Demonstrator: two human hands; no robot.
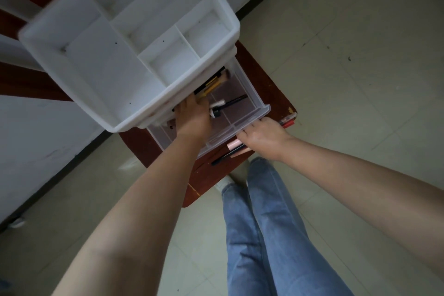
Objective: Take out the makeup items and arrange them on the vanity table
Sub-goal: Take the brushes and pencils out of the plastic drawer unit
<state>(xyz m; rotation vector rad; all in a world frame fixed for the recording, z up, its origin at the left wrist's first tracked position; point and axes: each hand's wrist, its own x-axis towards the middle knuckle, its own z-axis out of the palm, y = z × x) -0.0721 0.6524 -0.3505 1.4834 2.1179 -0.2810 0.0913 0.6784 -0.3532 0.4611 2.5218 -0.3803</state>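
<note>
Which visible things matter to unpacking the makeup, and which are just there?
Job: clear plastic drawer; black pencil inside; yellow-handled brush; pink tube on table; left hand; right hand.
Idle: white organiser top tray; blue jeans.

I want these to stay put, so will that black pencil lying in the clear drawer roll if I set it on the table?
Probably: the black pencil looks slim and round, so it may roll. It also looks light and stiff, easy to pinch.

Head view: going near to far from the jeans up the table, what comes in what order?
Jeans → pink tube on the table → right hand on the drawer front → left hand inside the drawer → white organizer.
</note>
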